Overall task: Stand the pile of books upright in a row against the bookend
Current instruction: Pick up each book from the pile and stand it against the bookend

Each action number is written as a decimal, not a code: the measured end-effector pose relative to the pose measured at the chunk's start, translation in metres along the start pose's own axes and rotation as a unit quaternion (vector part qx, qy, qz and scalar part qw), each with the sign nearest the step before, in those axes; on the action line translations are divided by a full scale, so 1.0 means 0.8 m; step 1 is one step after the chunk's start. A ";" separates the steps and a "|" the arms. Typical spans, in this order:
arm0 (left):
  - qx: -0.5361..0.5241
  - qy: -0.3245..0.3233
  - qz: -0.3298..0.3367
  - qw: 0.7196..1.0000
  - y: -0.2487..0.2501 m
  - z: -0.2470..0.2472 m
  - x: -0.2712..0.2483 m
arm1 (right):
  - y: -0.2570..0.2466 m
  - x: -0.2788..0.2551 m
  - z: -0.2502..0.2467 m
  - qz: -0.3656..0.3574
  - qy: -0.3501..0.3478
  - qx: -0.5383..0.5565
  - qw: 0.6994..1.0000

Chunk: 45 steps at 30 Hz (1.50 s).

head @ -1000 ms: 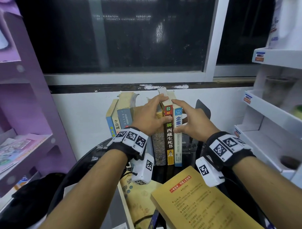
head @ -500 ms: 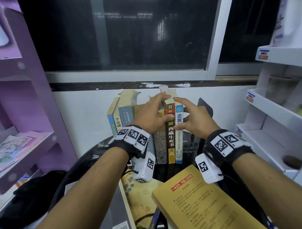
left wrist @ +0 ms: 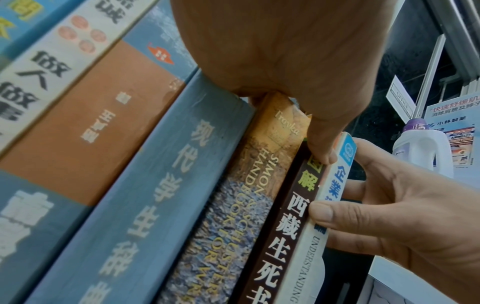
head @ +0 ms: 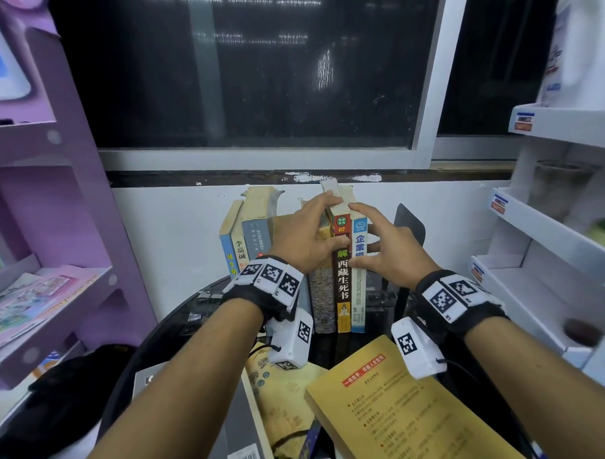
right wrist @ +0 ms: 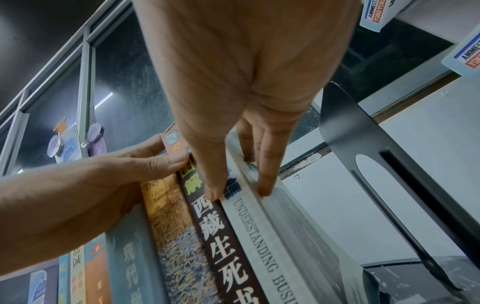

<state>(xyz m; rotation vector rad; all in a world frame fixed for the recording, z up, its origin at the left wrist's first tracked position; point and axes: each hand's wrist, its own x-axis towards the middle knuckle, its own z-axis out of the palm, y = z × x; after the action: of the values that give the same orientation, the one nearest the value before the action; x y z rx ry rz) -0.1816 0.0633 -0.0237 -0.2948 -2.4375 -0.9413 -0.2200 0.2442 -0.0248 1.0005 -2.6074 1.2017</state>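
Note:
Several books stand upright in a row on the black round table (head: 181, 323), spines toward me. My left hand (head: 323, 225) grips the top of the dark brown book (head: 342, 286), fingers over its top edge and thumb (left wrist: 322, 156) on the spine. My right hand (head: 361, 237) pinches the white-and-blue book (head: 359, 296) at the row's right end, thumb (right wrist: 213, 191) on its spine and fingers (right wrist: 265, 185) on its right cover. The black metal bookend (head: 412, 225) stands to the right of that book, with a gap between them in the right wrist view.
A yellow book (head: 403, 407), a beige book (head: 283, 401) and a grey book with a barcode (head: 239, 437) lie flat at the table's near side. A purple shelf (head: 53, 203) stands at the left, white shelves (head: 551, 237) at the right, and a wall behind the row.
Both hands stay on the same two books; nothing else has visibly moved apart from a slight shift of the head view.

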 end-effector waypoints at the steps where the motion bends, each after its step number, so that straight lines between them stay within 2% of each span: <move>1: -0.002 -0.001 0.000 1.000 0.000 0.000 -0.001 | -0.001 0.000 0.000 0.001 -0.003 -0.003 1.000; 7: 0.042 0.016 0.010 0.999 0.009 0.000 -0.011 | -0.004 -0.008 -0.002 0.017 -0.004 -0.023 1.000; 12: 0.033 0.008 -0.001 0.999 0.023 -0.006 -0.033 | -0.012 -0.019 -0.004 0.033 -0.001 -0.021 0.999; 22: 0.058 0.004 -0.004 0.998 0.041 -0.021 -0.081 | -0.050 -0.061 -0.018 0.037 -0.038 -0.024 0.998; 28: 0.073 -0.009 -0.038 0.997 0.051 -0.031 -0.112 | -0.067 -0.094 -0.018 0.070 -0.045 -0.021 0.996; 34: 0.069 -0.007 -0.070 0.995 0.048 -0.043 -0.155 | -0.089 -0.119 -0.001 0.078 -0.079 -0.064 0.992; 41: 0.062 -0.005 -0.136 0.989 0.036 -0.068 -0.202 | -0.126 -0.140 0.036 0.073 -0.120 -0.053 0.989; 45: 0.044 0.000 -0.202 0.978 0.025 -0.092 -0.227 | -0.139 -0.142 0.065 0.073 -0.150 -0.054 0.985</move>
<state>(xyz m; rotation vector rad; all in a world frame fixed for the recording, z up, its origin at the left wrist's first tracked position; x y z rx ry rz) 0.0079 0.0252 -0.0620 0.2440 -2.5817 -0.9882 -0.0556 0.2140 -0.0280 1.0585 -2.9882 0.9883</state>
